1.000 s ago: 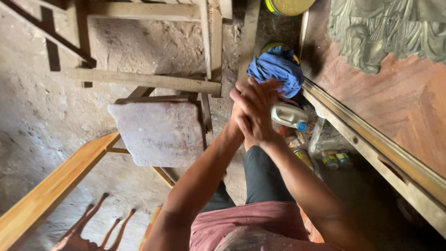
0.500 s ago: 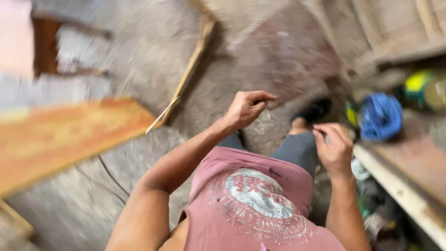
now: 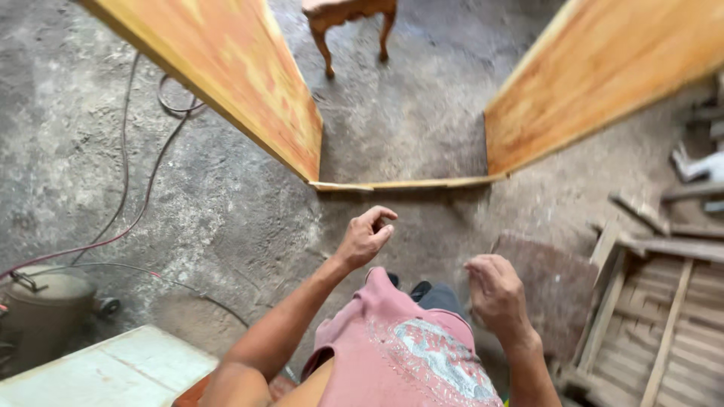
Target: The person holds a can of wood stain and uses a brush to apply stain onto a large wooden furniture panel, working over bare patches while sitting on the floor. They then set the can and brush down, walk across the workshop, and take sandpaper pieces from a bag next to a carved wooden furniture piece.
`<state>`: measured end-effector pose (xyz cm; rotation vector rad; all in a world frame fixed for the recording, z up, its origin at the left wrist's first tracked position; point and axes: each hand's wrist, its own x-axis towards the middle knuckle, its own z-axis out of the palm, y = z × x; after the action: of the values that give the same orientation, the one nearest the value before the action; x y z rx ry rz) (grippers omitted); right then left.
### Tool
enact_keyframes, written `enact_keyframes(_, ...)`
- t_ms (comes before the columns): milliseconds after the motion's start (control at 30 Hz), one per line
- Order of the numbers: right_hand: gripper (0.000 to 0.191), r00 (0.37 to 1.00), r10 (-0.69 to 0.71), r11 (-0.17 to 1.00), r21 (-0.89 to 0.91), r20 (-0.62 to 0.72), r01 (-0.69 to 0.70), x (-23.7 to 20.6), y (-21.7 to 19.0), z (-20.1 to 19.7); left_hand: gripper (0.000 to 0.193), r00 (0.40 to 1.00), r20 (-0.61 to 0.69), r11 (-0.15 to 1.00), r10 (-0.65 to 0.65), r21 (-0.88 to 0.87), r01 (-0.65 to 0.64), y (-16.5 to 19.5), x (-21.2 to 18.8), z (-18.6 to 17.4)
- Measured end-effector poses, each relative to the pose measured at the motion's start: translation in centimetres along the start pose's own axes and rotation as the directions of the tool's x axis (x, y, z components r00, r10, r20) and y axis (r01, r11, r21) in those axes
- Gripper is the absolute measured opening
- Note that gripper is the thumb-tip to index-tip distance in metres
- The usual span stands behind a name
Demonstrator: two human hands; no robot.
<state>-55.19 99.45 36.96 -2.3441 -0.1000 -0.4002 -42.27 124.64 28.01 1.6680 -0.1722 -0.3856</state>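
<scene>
Fingers [image 3: 381,221] of the left hand [image 3: 364,238] are curled in toward the palm, thumb tip against them, and nothing shows between them. The right hand [image 3: 494,292] hangs lower and nearer the body, its fingers [image 3: 477,268] loosely bent and close together, also holding nothing that I can see. Both bare forearms rise from a faded pink shirt [image 3: 400,354] with a worn, cracked print across the chest.

Just beyond the left hand stands the nearest piece of work: a wooden frame whose thin, pale front rail [image 3: 407,183] lies low across the floor, joined at each end to a broad side panel. The left panel [image 3: 226,64] and the right panel [image 3: 603,71] are flat, smooth boards of orange-yellow timber with streaky grain, standing on edge and spreading apart away from the rail.

Rough grey concrete floor [image 3: 226,203] runs under everything, gritty and dusty. A red cable [image 3: 139,203] snakes over it at the left, toward a dull metal tank on small wheels [image 3: 45,309]. A pale painted slab [image 3: 113,373] sits at the lower left. A carved wooden stool [image 3: 351,19] with curved legs stands beyond the frame. Slatted, weathered timber [image 3: 656,324] lies at the right.
</scene>
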Motion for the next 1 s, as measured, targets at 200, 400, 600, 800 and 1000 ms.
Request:
enact_keyframes(200,0.011,0.999,-0.032,0.999,0.012,0.037,0.032,5.4,1.1,0.3,0.026,0.971,-0.237,1.0,-0.005,-0.001,0.005,1.5,4.5,-2.9)
enact_keyframes(400,0.015,0.995,-0.065,0.997,-0.047,0.081,0.069,11.1,9.1,-2.5,0.018,0.973,-0.222,0.987,0.064,0.158,-0.029,4.3,11.0,-0.4)
enact_keyframes(600,0.013,1.0,-0.007,1.0,-0.027,0.009,0.007,21.0,16.0,-7.8,0.021,0.957,-0.169,0.969,0.237,0.116,-0.219,12.2,19.0,4.8)
enact_keyframes(800,0.01,0.991,-0.078,0.996,0.058,0.108,0.072,27.2,18.4,-9.6,0.017,0.881,-0.114,0.854,0.459,0.331,-0.402,15.3,22.2,5.9)
enact_keyframes(1000,0.011,0.972,-0.105,0.993,0.078,0.209,0.09,31.7,20.7,-7.2,0.019,0.854,-0.379,0.917,0.356,0.316,-0.242,13.6,26.7,4.4)
